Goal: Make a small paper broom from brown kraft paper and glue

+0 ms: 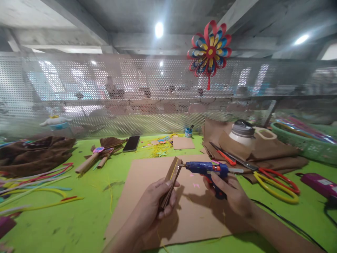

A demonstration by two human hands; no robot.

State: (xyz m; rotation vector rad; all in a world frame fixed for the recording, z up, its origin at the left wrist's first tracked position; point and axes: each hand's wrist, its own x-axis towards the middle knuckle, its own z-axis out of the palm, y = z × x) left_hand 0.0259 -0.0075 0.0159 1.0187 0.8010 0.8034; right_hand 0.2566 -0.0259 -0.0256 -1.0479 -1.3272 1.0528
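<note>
Left hand [158, 196]: closed around the lower part of a folded brown strip, which is pinched between thumb and fingers.
Brown strip [171, 172]: held tilted above the cardboard [140, 179], its upper end raised; a yellow line is seen along it.
Right hand [233, 193]: wrapped around the handle of the glue gun; how far the trigger is pressed cannot be told.
Glue gun [198, 166]: pointed left, its nozzle at the strip's upper end; whether contact is made cannot be told.
Green table [89, 218]: partly covered by the cardboard; scissors [279, 184] are seen at right, a phone [131, 143] beyond.
</note>
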